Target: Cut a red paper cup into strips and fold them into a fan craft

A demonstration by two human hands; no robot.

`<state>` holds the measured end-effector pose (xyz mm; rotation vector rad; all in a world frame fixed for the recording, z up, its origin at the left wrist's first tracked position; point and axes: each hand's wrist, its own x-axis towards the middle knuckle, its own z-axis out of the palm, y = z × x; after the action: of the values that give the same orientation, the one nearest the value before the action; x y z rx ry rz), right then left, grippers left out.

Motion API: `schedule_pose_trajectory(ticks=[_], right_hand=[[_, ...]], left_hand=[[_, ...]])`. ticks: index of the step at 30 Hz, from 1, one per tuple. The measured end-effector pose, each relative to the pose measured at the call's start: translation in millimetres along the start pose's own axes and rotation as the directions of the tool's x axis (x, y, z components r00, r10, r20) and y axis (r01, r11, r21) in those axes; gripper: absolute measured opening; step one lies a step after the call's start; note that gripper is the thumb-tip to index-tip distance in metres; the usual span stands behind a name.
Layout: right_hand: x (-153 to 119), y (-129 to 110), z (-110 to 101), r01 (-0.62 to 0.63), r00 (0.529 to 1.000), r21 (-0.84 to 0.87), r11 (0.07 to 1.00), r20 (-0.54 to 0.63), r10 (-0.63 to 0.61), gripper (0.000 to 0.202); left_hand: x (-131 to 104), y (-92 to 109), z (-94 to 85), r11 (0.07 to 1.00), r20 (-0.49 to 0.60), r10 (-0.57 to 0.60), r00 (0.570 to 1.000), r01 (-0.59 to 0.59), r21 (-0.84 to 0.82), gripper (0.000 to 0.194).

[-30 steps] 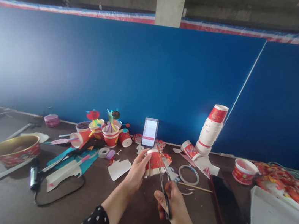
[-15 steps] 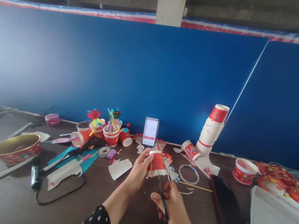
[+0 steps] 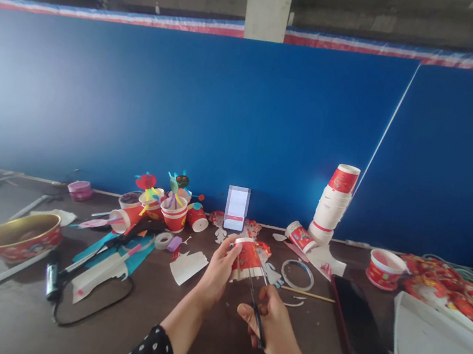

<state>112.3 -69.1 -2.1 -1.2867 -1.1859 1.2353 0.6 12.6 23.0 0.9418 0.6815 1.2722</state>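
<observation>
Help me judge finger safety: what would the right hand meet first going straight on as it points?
Probably the red cup in the left hand; the scissors in the right hand point at it, though depth is unclear.

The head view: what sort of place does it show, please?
Probably a craft table in a concrete building: scissors at a red paper cup, a stack of cups, and a concrete pillar above the blue partition.
</observation>
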Motion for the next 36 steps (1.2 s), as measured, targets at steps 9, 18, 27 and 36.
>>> schedule_pose_trajectory(ticks=[9, 18, 27, 36], right_hand=[[-1.6, 3.8, -0.4, 0.036, 0.999, 0.031, 0.999, 0.031, -0.037, 0.055], [-1.7, 2.1, 0.1, 0.036, 0.999, 0.021, 0.999, 0.02, -0.037, 0.058], [0.9, -0.1, 0.2, 0.03, 0.999, 0.069, 0.997, -0.029, -0.028, 0.058], [1.1, -0.2, 0.0, 0.023, 0.999, 0.104, 0.994, -0.037, -0.019, 0.059]], left_hand=[[0.9, -1.6, -0.9, 1.0, -0.006, 0.003, 1.0, -0.003, 0.01, 0.05], [1.3, -0.4, -1.0, 1.0, -0.023, -0.005, 1.0, 0.006, 0.03, 0.05], [-2.7, -6.6, 3.4, 0.999, 0.088, 0.005, 0.996, -0.01, 0.054, 0.046], [-2.9, -9.7, 3.6, 0.998, 0.103, -0.012, 0.995, 0.007, 0.056, 0.046]])
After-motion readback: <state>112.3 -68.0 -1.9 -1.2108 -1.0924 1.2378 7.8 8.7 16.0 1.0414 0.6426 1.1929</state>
